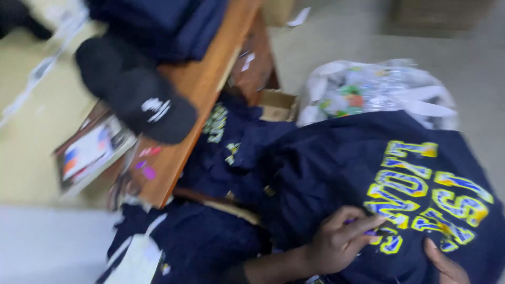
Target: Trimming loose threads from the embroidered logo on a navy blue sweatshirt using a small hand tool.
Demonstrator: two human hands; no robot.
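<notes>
A navy garment [336, 158] with yellow and blue printed lettering lies spread at the lower right. My left hand [339, 239] rests on it near the lettering, fingers curled, with a small purple object at the fingertips; I cannot tell if it is gripped. Only part of my right hand [446, 264] shows at the bottom edge, lying on the same garment. The picture is blurred by motion.
More navy garments [210, 158] lie piled at the centre and lower left. A wooden table [194, 84] carries black caps [142, 102] and folded dark cloth. A clear plastic bag [379, 89] of colourful items sits behind the garment. A small cardboard box [276, 104] stands beside it.
</notes>
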